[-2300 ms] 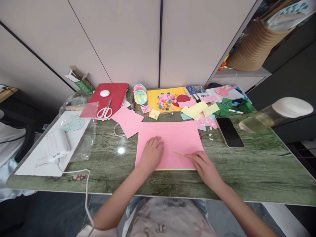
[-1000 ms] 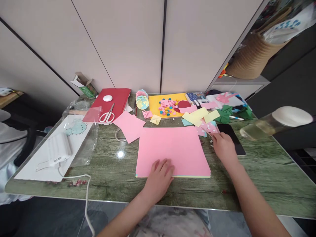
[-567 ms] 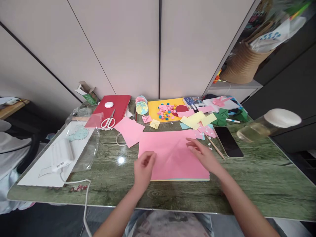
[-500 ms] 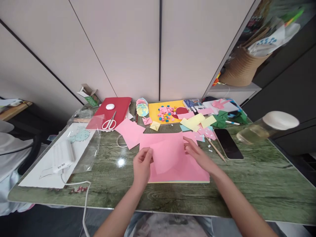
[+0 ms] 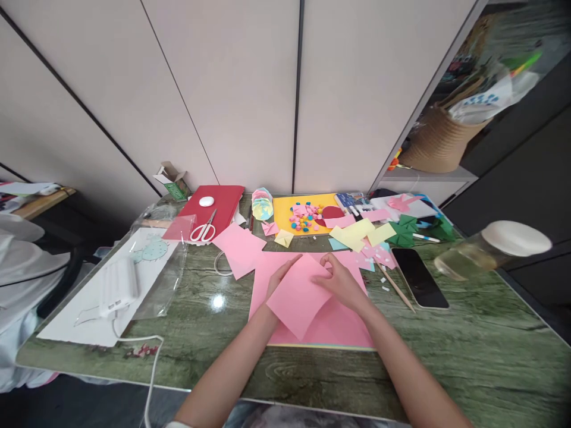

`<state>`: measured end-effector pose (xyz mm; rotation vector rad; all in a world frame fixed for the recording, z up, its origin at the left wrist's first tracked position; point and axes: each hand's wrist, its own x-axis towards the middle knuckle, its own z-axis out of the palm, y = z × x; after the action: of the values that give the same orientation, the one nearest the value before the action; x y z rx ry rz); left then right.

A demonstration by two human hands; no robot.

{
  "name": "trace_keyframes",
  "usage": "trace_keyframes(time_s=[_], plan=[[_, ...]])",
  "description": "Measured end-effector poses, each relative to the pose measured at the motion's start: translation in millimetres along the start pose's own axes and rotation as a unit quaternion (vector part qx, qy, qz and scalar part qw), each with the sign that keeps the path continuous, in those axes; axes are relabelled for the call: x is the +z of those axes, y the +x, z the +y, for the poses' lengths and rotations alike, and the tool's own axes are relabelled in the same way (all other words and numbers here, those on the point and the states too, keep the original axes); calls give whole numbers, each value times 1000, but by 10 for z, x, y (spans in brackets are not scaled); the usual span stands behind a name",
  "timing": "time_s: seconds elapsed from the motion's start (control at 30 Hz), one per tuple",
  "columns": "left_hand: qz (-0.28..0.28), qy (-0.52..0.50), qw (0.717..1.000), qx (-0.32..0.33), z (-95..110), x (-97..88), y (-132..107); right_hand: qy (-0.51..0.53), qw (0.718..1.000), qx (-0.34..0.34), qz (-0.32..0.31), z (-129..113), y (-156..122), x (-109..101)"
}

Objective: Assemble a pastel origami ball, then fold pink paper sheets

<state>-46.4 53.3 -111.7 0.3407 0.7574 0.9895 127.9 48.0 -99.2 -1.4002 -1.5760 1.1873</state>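
A square sheet of pink paper is tilted above a stack of larger pink paper. My right hand pinches the square near its upper right edge, thumb and fingertips close together. Behind the square's upper left side lies my left hand, its visible fingers stretched out and close to the sheet. The paper hides its thumb and much of the palm. Beyond the left hand, other pink sheets overlap on the table.
White-handled scissors rest on a red folder. Small coloured pieces cover part of a yellow sheet. On the right are a pencil, a phone and a lidded cup. A white power bank trails a cable.
My left hand has gone from pinching the square's left edge to behind it. My right hand has closed on its upper right edge. The square has turned, one corner pointing towards me.
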Motion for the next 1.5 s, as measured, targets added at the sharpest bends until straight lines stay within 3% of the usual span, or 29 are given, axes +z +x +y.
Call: trace_keyframes(time_s=[0.17, 0.37, 0.53, 0.73, 0.93, 1.1, 1.3, 1.5], plan=[[-17, 0, 996, -89, -142, -94, 78, -50, 998, -18, 14, 108, 39, 43], [-118, 32, 980, -156, 14, -120, -7, -25, 999, 17, -30, 95, 28, -90], [-187, 98, 968, -133, 83, -145, -27, 102, 986, 74, -110, 58, -11, -194], [-262, 205, 939, -82, 127, -94, -18, 69, 975, 44, -206, 37, 10, -239], [-225, 288, 931, -2, 157, -108, -1, 19, 965, 62, -253, 94, 29, -286], [-234, 421, 876, 8, 222, -139, -2, 25, 956, 55, -288, 114, 37, -312], [-169, 562, 806, 81, 133, -126, 2, -10, 970, 33, -242, 144, 41, -231], [-144, 598, 782, 100, 63, -136, -10, -37, 979, 36, -197, 177, 40, -142]])
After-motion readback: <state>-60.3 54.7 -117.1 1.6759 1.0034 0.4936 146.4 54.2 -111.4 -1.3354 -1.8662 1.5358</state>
